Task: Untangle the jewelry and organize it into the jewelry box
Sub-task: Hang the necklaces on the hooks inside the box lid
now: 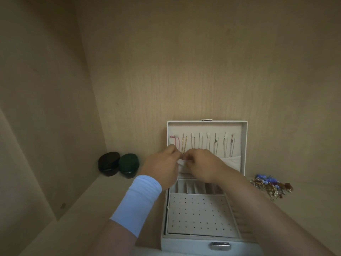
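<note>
Both hands are up at the raised lid [244,137] of the jewelry box [193,242], which sits at the shelf's [92,209] front edge with the lid leaning on the back wall. The left hand [162,163], white sleeve [136,202] on its forearm, pinches the top edge of the lid's pocket [232,160]. The right hand [201,165] meets it fingertip to fingertip, fingers curled, just under the gold chain [184,145]; what it holds, I cannot tell.

A pink cord [177,143] and a row of thin necklaces [224,146] hang from the lid. The hands hide the pocket's left half, and the right forearm crosses the box's right side. In the box lies a dotted earring panel [199,215].

A tangled jewelry pile [271,185] lies right of the box, near the back edge. A black case [108,163] and a green case [129,165] touch in the back left corner.
</note>
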Demonstrator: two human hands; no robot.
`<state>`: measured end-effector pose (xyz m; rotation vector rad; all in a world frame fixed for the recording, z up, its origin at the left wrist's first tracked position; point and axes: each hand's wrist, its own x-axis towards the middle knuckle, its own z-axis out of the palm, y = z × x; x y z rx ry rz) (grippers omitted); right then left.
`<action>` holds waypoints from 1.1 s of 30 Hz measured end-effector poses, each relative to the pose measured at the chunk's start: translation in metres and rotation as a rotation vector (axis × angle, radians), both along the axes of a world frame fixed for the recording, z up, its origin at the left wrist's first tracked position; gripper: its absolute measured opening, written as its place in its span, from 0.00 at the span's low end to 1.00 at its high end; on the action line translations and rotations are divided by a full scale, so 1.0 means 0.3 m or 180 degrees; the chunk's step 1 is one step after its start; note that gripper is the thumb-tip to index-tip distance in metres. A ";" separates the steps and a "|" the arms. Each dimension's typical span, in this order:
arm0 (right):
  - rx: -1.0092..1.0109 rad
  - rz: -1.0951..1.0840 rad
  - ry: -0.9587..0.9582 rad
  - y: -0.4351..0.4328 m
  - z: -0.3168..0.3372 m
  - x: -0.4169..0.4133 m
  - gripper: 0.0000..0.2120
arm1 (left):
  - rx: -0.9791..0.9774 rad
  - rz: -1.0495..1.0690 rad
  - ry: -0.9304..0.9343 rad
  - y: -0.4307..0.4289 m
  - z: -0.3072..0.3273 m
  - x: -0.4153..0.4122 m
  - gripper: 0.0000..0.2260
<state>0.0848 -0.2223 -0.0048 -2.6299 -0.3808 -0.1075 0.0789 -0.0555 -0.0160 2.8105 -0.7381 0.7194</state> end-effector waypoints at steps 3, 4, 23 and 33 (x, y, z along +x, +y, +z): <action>0.0298 -0.0199 -0.0188 -0.017 0.013 -0.001 0.11 | 0.0184 0.0008 0.0138 -0.005 -0.017 0.015 0.18; 0.0327 -0.0271 -0.0288 -0.021 0.013 -0.004 0.10 | 0.0170 0.0003 0.0170 -0.004 -0.012 0.019 0.18; -0.0690 -0.0079 -0.0258 -0.178 -0.057 -0.216 0.23 | -0.1740 -0.0001 0.1463 -0.042 -0.117 -0.148 0.41; 0.0248 0.0191 -0.0080 -0.269 -0.072 -0.300 0.23 | -0.1411 0.0405 0.0952 -0.108 -0.056 -0.169 0.38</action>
